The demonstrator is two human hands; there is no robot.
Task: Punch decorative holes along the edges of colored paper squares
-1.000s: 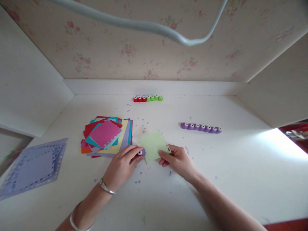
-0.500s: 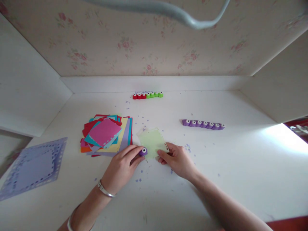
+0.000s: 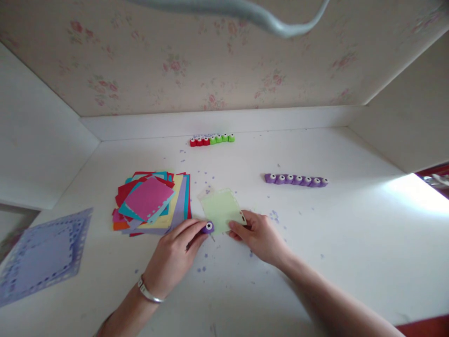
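Note:
Between the thumb and fingers of my left hand [image 3: 175,248] is a small purple craft punch [image 3: 208,227] with a star on its white button. The punch is at the lower left corner of a light green paper sheet [image 3: 221,208]; I cannot tell whether the edge sits inside its slot. My right hand [image 3: 257,234] pinches the sheet's lower right edge, thumb on top and fingers beneath. Small cut-out shapes show at that edge near the fingers. My fingers partly hide the punch and the paper's right corner.
A stack of coloured paper [image 3: 149,199] lies left of my hands, with purple punched sheets [image 3: 45,255] farther left. Purple punches [image 3: 298,180] line up at the right; red and green punches [image 3: 212,139] stand near the wall. Tiny purple cut-outs [image 3: 274,215] are scattered over the white tabletop [image 3: 351,262].
My left hand and the punch have shifted slightly down and left against the paper. The right hand keeps its pinch on the sheet. The whole view has tilted a little.

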